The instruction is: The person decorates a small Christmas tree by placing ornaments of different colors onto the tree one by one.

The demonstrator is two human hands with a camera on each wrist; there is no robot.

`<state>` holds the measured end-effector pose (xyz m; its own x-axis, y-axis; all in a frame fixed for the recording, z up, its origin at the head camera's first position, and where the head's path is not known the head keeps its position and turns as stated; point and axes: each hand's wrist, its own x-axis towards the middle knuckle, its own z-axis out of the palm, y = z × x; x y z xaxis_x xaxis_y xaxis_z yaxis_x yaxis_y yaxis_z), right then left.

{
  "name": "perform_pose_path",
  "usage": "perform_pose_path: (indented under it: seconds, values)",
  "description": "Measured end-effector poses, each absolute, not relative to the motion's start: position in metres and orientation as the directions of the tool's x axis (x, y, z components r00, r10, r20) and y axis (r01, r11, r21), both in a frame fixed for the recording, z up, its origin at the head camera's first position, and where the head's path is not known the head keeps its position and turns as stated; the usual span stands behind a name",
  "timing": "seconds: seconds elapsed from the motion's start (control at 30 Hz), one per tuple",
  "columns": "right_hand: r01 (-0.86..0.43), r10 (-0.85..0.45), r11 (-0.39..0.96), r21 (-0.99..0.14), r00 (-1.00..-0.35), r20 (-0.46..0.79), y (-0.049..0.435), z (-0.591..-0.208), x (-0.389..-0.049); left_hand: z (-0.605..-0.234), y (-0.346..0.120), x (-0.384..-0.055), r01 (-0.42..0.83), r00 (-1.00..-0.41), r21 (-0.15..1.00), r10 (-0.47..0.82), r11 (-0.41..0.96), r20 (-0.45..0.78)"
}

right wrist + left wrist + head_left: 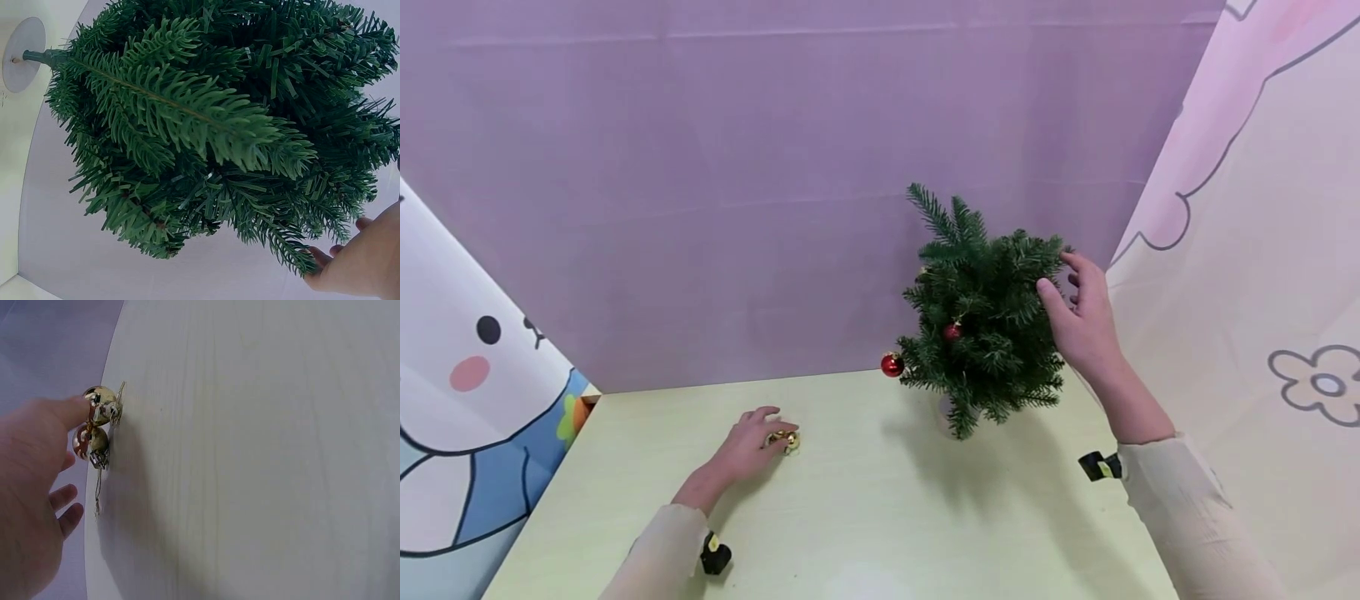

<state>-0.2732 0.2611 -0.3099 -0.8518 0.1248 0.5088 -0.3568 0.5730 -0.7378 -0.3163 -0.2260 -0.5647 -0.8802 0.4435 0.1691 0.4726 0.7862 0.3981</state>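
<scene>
My left hand (pixel 748 446) is low over the left of the table. Its thumb and forefinger are beside two shiny gold balls (pixel 97 440) with thin hanging cords; in the left wrist view one digit touches the upper ball. The other fingers are loosely bent. A small artificial Christmas tree (pixel 992 321) stands at the right on a round pale base (pixel 25 55). Two red balls show on it, one red ball (pixel 892 364) at its left edge. My right hand (pixel 1084 321) is at the tree's right side, fingertips touching branch ends, with thumb and forefinger apart.
The pale wooden table (pixel 850 492) ends at a purple cloth backdrop (pixel 737 183). Printed cartoon cloths hang at both sides, with a rabbit (pixel 467 367) on the left one. Black wrist mounts (pixel 715 554) sit by both sleeves.
</scene>
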Motion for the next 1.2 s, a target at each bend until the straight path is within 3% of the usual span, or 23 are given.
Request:
perform_pose_path:
  seconds: [0.3,0.7,1.2]
  values:
    - [-0.338,0.131,0.551,-0.763,-0.868,0.479,0.263,-0.312,-0.272,-0.563,-0.226,-0.318,0.445,-0.895,0.387,0.401,0.807,0.194]
    - [-0.325,0.121,0.542,-0.775,-0.882,0.455,0.259,-0.313,-0.271,-0.561,-0.225,-0.313,0.491,-0.871,0.337,0.449,0.803,0.198]
    - [-0.360,0.025,0.548,-0.756,-0.896,0.444,0.268,-0.310,-0.267,-0.545,-0.200,-0.262,0.408,-0.895,0.405,0.271,0.818,0.355]
